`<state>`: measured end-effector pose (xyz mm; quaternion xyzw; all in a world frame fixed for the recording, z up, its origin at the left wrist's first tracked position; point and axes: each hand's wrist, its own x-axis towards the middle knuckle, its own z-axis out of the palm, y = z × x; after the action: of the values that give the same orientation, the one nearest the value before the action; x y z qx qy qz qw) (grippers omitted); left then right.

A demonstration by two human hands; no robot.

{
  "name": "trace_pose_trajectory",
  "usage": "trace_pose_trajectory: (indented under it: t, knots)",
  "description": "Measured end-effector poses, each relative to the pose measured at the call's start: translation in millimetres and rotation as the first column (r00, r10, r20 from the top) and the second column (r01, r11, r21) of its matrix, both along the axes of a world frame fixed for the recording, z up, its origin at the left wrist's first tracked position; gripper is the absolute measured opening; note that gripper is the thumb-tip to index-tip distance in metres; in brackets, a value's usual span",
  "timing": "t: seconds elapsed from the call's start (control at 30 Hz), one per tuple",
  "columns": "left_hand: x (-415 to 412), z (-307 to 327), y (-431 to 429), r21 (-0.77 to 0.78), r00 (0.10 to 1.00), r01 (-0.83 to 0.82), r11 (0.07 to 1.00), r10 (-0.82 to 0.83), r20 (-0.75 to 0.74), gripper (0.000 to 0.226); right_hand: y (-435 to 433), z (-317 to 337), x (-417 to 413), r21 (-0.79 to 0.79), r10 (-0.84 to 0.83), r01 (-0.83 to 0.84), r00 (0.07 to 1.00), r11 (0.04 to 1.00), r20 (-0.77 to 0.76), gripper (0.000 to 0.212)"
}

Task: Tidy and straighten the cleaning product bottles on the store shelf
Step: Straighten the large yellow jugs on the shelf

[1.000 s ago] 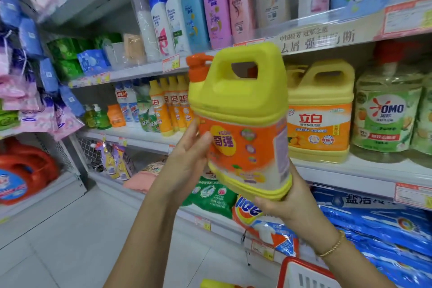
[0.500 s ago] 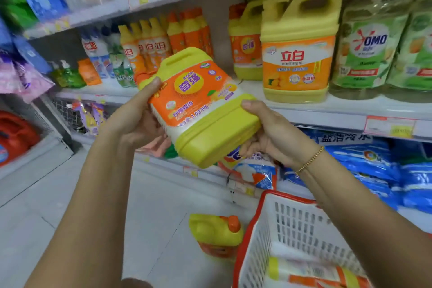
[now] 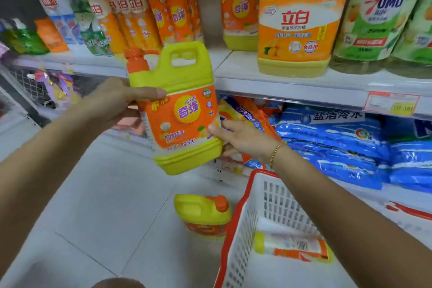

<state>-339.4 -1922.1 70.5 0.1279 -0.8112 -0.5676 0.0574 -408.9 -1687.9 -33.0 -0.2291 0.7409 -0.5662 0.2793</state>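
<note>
Grip on the yellow jug (image 3: 180,112) is shared by both hands. The left hand (image 3: 114,100) is curled round its left shoulder, the thumb laid flat along the upper edge of the orange label and the fingers hidden behind. The right hand (image 3: 238,138), marked by a gold bracelet (image 3: 274,152), is closed on the lower right side, with the thumb pressed on the label's corner.

The jug is held in the air in front of the shelf (image 3: 292,86), close to its front edge. Its long axis is near upright, the top leaned slightly left. The orange cap (image 3: 136,61) is set at the upper left, the handle is uppermost, and the label is turned toward the camera.

Behind it, a bare gap is seen on the shelf between a row of slim orange bottles (image 3: 140,11) to the left and a matching jug (image 3: 238,18) to the right; a larger yellow jug (image 3: 299,28) is stood just beside that one. Blue bags (image 3: 339,142) are stacked below.

On the floor, another jug (image 3: 203,215) is stood just left of a red-rimmed white basket (image 3: 236,217), in which a bottle (image 3: 292,245) is laid flat.
</note>
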Motion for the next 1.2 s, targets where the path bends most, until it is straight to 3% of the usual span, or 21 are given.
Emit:
trace_pose_trajectory:
  t: [0.07, 0.13, 0.27, 0.37, 0.47, 0.63, 0.7, 0.83, 1.1, 1.2]
  knots:
    - [1, -19, -3, -0.05, 0.999, 0.035, 0.998, -0.036, -0.011, 0.09, -10, -12, -3, 0.032, -0.005, 0.009, 0.995, 0.999, -0.097, 0.025]
    - [5, -44, -5, -0.104, 0.995, 0.087, 0.991, -0.091, -0.035, 0.083, -20, -23, -7, -0.03, -0.09, 0.086, 0.98, 0.996, -0.175, 0.02]
    - [11, -105, -22, -0.197, 0.996, 0.087, 0.976, -0.089, -0.003, 0.074, -38, -48, -10, -0.11, -0.197, 0.179, 0.962, 0.978, -0.188, 0.068]
    - [10, -153, -37, -0.16, 0.998, 0.051, 0.986, -0.045, 0.044, 0.085, -46, -64, -10, -0.006, -0.215, 0.224, 0.931, 0.975, -0.295, 0.07]
    - [11, -200, -40, -0.111, 0.995, 0.046, 0.993, -0.036, 0.09, 0.077, -51, -81, -14, 0.203, -0.099, 0.208, 0.891, 0.957, -0.443, 0.054]
    - [22, -270, -39, -0.024, 0.993, -0.006, 1.0, 0.009, 0.121, 0.076, -63, -112, -16, 0.533, 0.244, 0.103, 0.805, 0.84, -0.541, 0.048]
    - [29, -286, -37, 0.008, 0.994, -0.004, 1.0, 0.004, 0.108, 0.075, -71, -120, -11, 0.596, 0.324, 0.085, 0.774, 0.799, -0.545, 0.043]
    - [36, -300, -47, 0.059, 0.993, -0.016, 0.998, 0.009, 0.118, 0.078, -83, -122, -8, 0.595, 0.346, 0.063, 0.763, 0.801, -0.546, 0.038]
    - [48, -287, -74, -0.142, 0.959, 0.044, 0.989, -0.002, 0.283, 0.086, -100, -116, 7, 0.588, 0.433, -0.07, 0.747, 0.806, -0.504, 0.033]
    - [41, -247, -76, -0.236, 0.954, 0.099, 0.967, -0.025, 0.298, 0.068, -95, -95, 4, 0.598, 0.448, -0.04, 0.703, 0.8, -0.552, 0.031]
